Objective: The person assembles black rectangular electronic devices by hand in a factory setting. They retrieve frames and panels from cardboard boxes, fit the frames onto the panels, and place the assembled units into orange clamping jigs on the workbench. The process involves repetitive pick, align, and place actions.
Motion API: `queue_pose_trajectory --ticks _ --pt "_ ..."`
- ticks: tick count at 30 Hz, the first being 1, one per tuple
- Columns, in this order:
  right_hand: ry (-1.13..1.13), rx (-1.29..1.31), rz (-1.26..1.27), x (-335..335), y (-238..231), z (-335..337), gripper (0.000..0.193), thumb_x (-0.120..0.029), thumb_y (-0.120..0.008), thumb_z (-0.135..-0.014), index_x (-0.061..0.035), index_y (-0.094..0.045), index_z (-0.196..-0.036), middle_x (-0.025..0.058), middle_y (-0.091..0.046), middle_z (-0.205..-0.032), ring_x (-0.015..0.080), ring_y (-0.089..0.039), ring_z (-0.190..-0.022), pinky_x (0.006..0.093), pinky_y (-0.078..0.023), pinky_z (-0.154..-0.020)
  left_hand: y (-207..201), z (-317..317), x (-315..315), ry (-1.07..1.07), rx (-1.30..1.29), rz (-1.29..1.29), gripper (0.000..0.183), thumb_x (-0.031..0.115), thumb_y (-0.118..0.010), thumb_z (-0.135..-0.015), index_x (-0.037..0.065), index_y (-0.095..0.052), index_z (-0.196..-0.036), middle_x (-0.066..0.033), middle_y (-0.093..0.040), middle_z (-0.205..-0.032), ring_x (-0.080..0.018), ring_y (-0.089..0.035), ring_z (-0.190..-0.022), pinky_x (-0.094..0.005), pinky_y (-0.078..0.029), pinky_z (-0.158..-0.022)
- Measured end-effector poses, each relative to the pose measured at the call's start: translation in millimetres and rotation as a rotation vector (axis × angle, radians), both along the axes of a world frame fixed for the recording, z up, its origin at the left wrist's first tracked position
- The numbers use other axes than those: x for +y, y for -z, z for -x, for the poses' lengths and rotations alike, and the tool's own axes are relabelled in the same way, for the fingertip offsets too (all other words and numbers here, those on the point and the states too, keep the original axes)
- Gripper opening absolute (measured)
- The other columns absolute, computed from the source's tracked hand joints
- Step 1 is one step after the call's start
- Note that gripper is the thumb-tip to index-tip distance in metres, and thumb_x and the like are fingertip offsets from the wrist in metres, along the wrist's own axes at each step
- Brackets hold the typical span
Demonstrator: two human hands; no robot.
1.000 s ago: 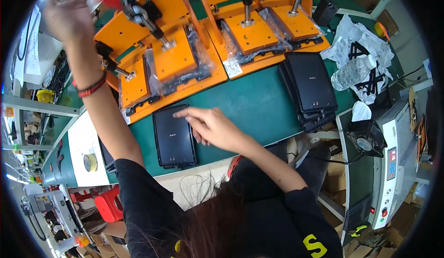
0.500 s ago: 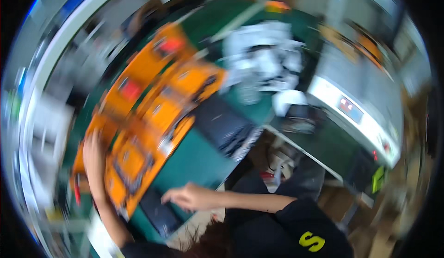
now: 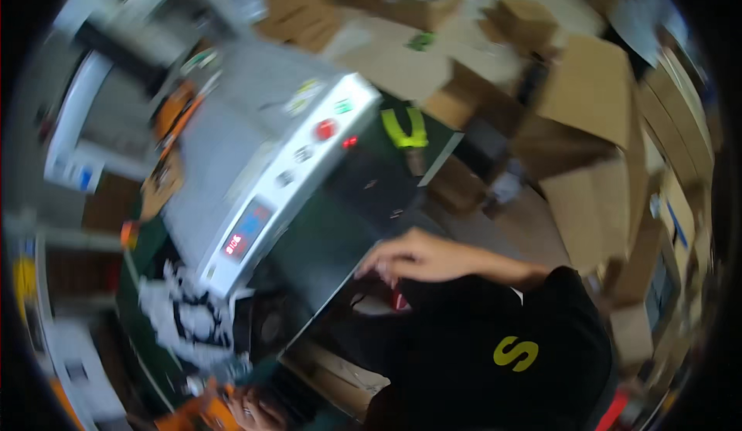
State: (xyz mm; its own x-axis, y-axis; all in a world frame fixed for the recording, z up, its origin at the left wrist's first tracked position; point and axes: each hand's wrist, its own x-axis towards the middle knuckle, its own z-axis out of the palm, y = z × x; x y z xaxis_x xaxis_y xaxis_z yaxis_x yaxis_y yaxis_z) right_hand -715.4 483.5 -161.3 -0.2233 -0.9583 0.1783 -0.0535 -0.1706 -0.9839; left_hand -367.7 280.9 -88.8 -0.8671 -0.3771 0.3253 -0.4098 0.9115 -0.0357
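Observation:
My right hand (image 3: 421, 256) hangs at the near edge of the green table (image 3: 318, 255), fingers loosely stretched to the left and nothing visible in them. Beyond it lie a dark flat piece (image 3: 369, 182) and a hand tool with yellow-green, plier-like handles (image 3: 405, 128). At the lower rim my left hand (image 3: 253, 411) is partly cut off and blurred. Its fingers are beside or touching an orange piece (image 3: 219, 414); whether they hold it cannot be made out. Near that hand lies a black item (image 3: 287, 392).
A grey machine (image 3: 232, 134) with a white control panel (image 3: 292, 176) stands on the table. White, black-marked pieces (image 3: 193, 319) are heaped left of it. Open cardboard boxes (image 3: 583, 95) crowd the right, and more cartons (image 3: 297, 14) stand behind.
My view has swung to the right, bringing the machine and boxes to the middle. The orange pieces have slid to the lower-left rim. My right hand has moved from the dark pouch to the table edge.

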Motion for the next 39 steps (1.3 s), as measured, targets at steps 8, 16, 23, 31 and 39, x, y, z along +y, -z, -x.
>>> queue_pose_trajectory --ticks 8,16,23,31,39 --pt "1.846 0.73 0.098 262.4 -28.1 72.3 0.027 -0.004 -0.032 -0.094 0.0038 -0.054 -0.109 0.0079 -0.058 -0.081 0.0148 -0.056 -0.071 0.0287 -0.047 -0.066 89.0 136.9 23.0 0.268 0.058 -0.771 0.022 0.006 -0.042 -0.091 -0.006 -0.054 -0.106 -0.0203 -0.06 -0.099 -0.0321 -0.058 -0.095 -0.0384 -0.045 -0.086" --pt "1.423 0.544 -1.229 562.2 128.4 220.1 0.03 -0.019 -0.051 -0.084 0.0023 -0.061 -0.102 0.0239 -0.066 -0.094 0.0332 -0.066 -0.09 0.0413 -0.051 -0.078 120.9 193.8 27.4 0.018 0.223 -1.151 0.026 0.018 -0.045 -0.098 -0.001 -0.056 -0.113 -0.0108 -0.062 -0.106 -0.0196 -0.057 -0.098 -0.0319 -0.044 -0.088" --pt "1.177 0.191 -1.948 566.3 304.4 221.4 0.052 -0.025 -0.05 -0.087 -0.0036 -0.037 -0.133 0.0283 -0.051 -0.126 0.0425 -0.055 -0.112 0.0479 -0.046 -0.093 149.3 188.4 24.2 -0.128 0.413 -1.038 0.026 0.022 -0.047 -0.097 0.0 -0.06 -0.104 -0.0099 -0.063 -0.099 -0.0191 -0.057 -0.089 -0.033 -0.045 -0.085" --pt "1.481 0.009 -1.772 575.3 295.3 199.0 0.06 -0.026 -0.064 -0.083 -0.0007 -0.031 -0.126 0.0222 -0.061 -0.112 0.0352 -0.063 -0.099 0.0431 -0.054 -0.078 143.5 200.4 39.3 -0.143 0.403 -0.863 0.033 0.029 -0.045 -0.098 0.0 -0.06 -0.102 -0.0133 -0.063 -0.095 -0.0222 -0.056 -0.087 -0.0353 -0.045 -0.083" --pt "0.928 0.445 -1.835 561.1 258.8 216.4 0.037 -0.019 -0.079 -0.065 0.0012 -0.062 -0.091 0.02 -0.066 -0.093 0.0337 -0.066 -0.086 0.042 -0.055 -0.072 164.5 178.4 12.6 -0.154 0.46 -0.921 0.024 0.013 -0.041 -0.099 -0.005 -0.054 -0.107 -0.0111 -0.061 -0.098 -0.0179 -0.057 -0.091 -0.0305 -0.045 -0.085"
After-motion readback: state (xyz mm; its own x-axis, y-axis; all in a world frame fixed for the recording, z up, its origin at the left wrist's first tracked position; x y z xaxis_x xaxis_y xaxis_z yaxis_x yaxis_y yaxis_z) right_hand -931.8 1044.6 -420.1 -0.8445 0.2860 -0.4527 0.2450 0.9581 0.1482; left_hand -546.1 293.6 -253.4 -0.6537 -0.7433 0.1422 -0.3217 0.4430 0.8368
